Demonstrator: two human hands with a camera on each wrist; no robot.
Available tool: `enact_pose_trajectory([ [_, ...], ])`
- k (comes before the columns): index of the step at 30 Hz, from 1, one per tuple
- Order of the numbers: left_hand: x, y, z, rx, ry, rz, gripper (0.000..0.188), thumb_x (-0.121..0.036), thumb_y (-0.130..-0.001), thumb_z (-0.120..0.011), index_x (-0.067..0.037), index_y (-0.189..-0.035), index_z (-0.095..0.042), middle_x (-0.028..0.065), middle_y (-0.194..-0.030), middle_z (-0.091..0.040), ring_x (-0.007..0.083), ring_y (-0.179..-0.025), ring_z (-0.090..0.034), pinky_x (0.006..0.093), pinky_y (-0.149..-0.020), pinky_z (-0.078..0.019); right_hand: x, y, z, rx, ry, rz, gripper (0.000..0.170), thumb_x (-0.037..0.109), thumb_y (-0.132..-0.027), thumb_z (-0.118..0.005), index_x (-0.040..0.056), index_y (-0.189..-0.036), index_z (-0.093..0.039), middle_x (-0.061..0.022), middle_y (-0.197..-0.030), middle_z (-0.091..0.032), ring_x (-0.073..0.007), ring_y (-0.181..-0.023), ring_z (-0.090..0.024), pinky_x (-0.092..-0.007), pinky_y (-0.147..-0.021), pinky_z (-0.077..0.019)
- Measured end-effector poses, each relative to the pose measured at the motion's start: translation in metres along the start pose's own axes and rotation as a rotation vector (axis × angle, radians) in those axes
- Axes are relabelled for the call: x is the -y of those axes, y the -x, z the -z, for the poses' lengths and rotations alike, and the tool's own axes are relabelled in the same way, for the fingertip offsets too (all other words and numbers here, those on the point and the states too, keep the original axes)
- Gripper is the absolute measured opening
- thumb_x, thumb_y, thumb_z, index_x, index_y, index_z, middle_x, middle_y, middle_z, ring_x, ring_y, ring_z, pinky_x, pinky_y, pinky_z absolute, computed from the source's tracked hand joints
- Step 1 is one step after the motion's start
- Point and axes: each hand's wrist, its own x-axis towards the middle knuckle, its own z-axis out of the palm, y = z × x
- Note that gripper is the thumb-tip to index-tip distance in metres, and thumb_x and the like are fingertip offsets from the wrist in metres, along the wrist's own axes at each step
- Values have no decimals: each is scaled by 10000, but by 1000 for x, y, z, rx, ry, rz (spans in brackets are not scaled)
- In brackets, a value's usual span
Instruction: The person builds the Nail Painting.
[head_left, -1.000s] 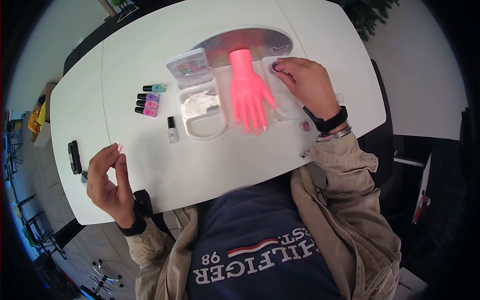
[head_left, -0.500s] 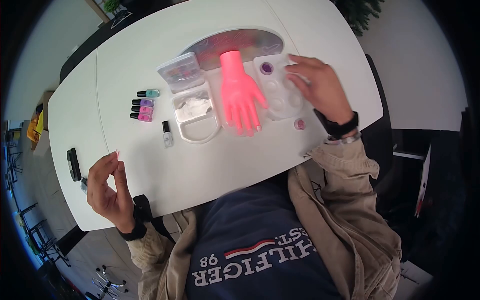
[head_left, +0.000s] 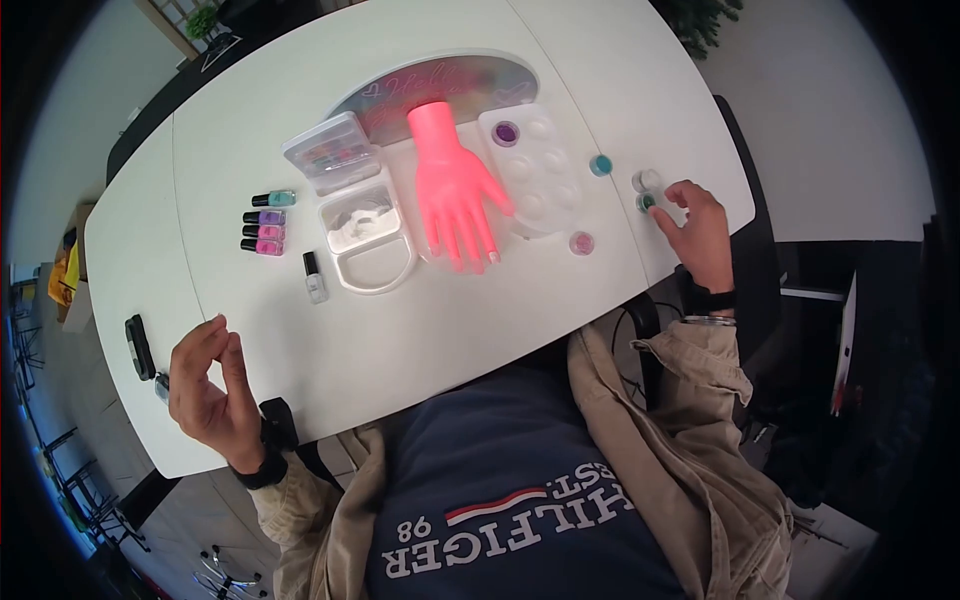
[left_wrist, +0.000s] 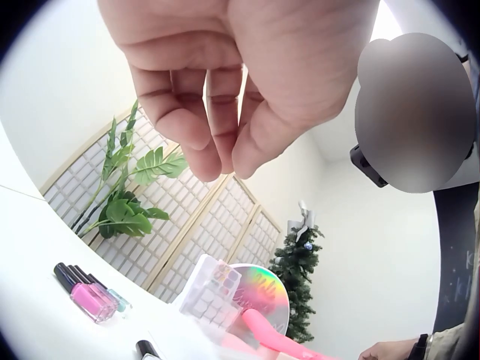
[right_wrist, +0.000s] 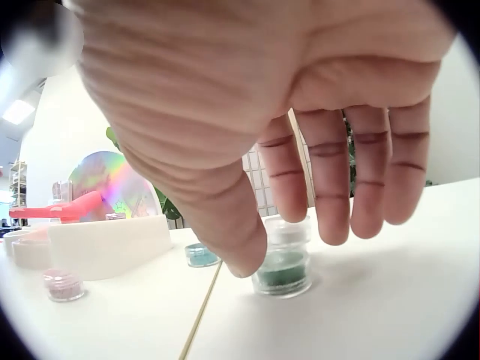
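My left hand [head_left: 212,390] is raised over the table's near left corner, thumb and fingertips pinched together. A tiny pale sliver [head_left: 220,317] peeks out at the tips; in the left wrist view the fingers hide it. My right hand [head_left: 703,242] hovers at the table's right side, fingers loosely spread. Its thumb and index finger come right up to a small clear jar of green powder [right_wrist: 282,274]. A pale jar [head_left: 646,180] stands just behind that one. A pink practice hand [head_left: 450,180] lies palm down mid-table, beside a white palette [head_left: 546,181] bearing a purple jar [head_left: 506,133].
A teal jar [head_left: 600,165] and a pink jar [head_left: 581,243] stand right of the palette. Left are a white two-part tray [head_left: 376,290] with its lid raised, a clear polish bottle [head_left: 315,285] and several coloured polish bottles [head_left: 265,232]. A shiny rounded panel [head_left: 375,105] stands behind.
My right hand has left the purple jar on the palette and moved right, over to the green jar. The left hand keeps its pinch, nearly still. The head view has shifted slightly.
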Motion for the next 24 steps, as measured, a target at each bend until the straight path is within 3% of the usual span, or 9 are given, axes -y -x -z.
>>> enact_pose_trajectory([
  [8, -6, 1, 4, -18, -10, -3, 98, 89, -982, -776, 47, -1069, -765, 199, -1127, -798, 265, -1001, -785, 362, -836, -643, 3, -3, -26, 64, -116, -98, 317, 113, -866, -913, -1, -1057, -687, -165, -942, -761, -323, -839, -756, -426, -762, -606],
  [11, -9, 0, 3, -19, -14, 3, 98, 89, -979, -778, 46, -1067, -767, 198, -1129, -800, 260, -992, -787, 357, -834, -643, 11, -3, -20, 72, -132, -74, 302, 77, -898, -873, 2, -1148, -720, -146, -936, -760, -286, -819, -751, -380, -763, -611],
  [14, -8, 0, 3, -7, -4, -11, 113, 98, -985, -769, 48, -1087, -763, 196, -1144, -794, 249, -996, -776, 353, -846, -636, 33, -3, -10, -28, -398, -79, 369, 25, -936, -808, 21, -1297, -732, -136, -1004, -733, -238, -852, -741, -352, -799, -622],
  [17, -5, 0, 3, 44, 9, -37, 136, 112, -1003, -744, 53, -1126, -749, 196, -1172, -779, 245, -1036, -754, 359, -883, -621, 56, -7, -5, -121, -448, 76, 396, -10, -960, -754, 45, -1352, -747, -130, -1087, -688, -214, -918, -733, -337, -850, -635],
  [20, -9, 0, 4, 63, 13, -13, 129, 107, -1003, -745, 51, -1119, -751, 194, -1160, -780, 261, -1060, -758, 373, -904, -621, 73, -12, -4, -131, -448, 150, 316, -31, -963, -738, 37, -1268, -784, -126, -1126, -660, -216, -982, -735, -342, -889, -644],
  [24, -11, -1, 5, 60, 3, -12, 119, 96, -1003, -749, 46, -1111, -757, 188, -1150, -783, 268, -1067, -761, 378, -912, -620, 94, -21, -14, -107, -611, 157, 234, -14, -948, -784, 20, -1178, -803, -119, -1124, -687, -223, -943, -743, -333, -860, -645],
])
